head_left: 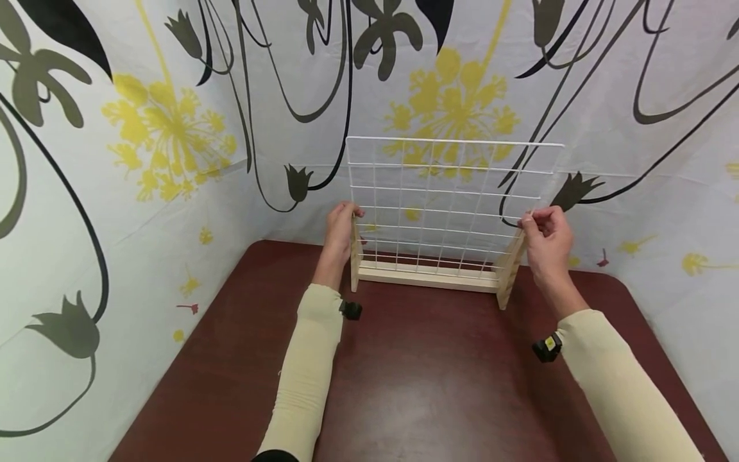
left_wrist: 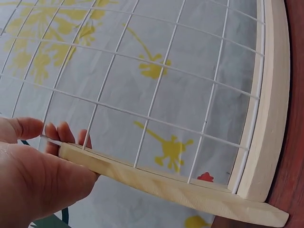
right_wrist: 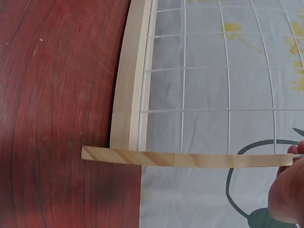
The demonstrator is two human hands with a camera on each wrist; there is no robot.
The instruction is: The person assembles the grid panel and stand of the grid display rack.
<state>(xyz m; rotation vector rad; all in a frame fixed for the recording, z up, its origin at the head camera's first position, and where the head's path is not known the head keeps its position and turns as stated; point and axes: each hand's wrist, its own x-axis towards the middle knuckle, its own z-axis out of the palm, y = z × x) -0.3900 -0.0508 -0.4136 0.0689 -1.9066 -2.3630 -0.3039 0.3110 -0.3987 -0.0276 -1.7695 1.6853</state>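
A white wire grid panel (head_left: 450,140) stands upright, leaning slightly back, in a pale wooden stand on the table. The stand has a long base bar (head_left: 427,278), a left side piece (head_left: 355,256) and a right side piece (head_left: 509,273). At the top of the left side piece, my left hand (head_left: 340,231) pinches the grid's edge; the left wrist view shows the thumb beside the wood and fingertips behind the wires. My right hand (head_left: 547,240) pinches the opposite edge above the right side piece. Only part of that hand shows in the right wrist view.
The dark reddish-brown table (head_left: 416,366) has rounded far corners. Close behind the stand hangs a white curtain (head_left: 277,115) with grey and yellow flowers, which also runs along the left and right sides. Small black devices (head_left: 351,310) are worn at both wrists.
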